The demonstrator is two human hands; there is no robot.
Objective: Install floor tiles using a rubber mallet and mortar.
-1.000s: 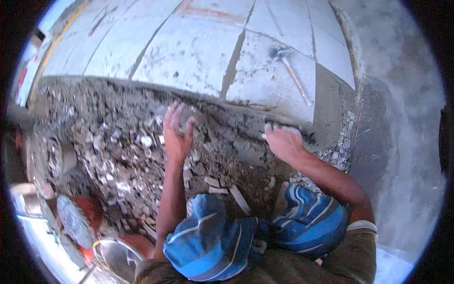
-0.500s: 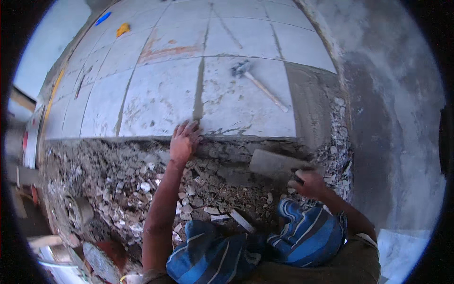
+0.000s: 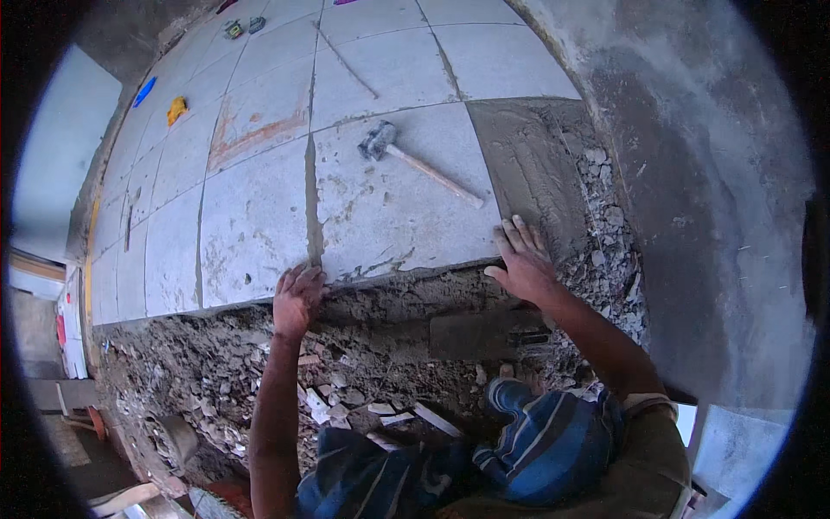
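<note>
My left hand (image 3: 298,300) lies with its fingers over the front edge of the floor tiles, at the mortar joint between two of them. At the near right corner of the large white tile (image 3: 389,208) rests my right hand (image 3: 524,265), fingers stretched out and spread, holding nothing. Below the tile edge a flat rectangular trowel (image 3: 469,336) lies on the wet mortar and rubble, touched by neither hand. A mallet (image 3: 432,176) with a dark head and a wooden handle lies across the white tile.
Grey mortar (image 3: 532,164) fills the strip right of the tile, bordered by broken rubble (image 3: 605,221) along the concrete wall (image 3: 683,173). Farther back lie a thin rod (image 3: 346,60), a yellow thing (image 3: 176,110) and a blue thing (image 3: 144,92). Broken chips (image 3: 320,405) lie near my knees.
My right hand has let go of the trowel and moved up to the tile's corner. The trowel now lies on the mortar. My left hand stays at the tile edge; the whole view has shifted.
</note>
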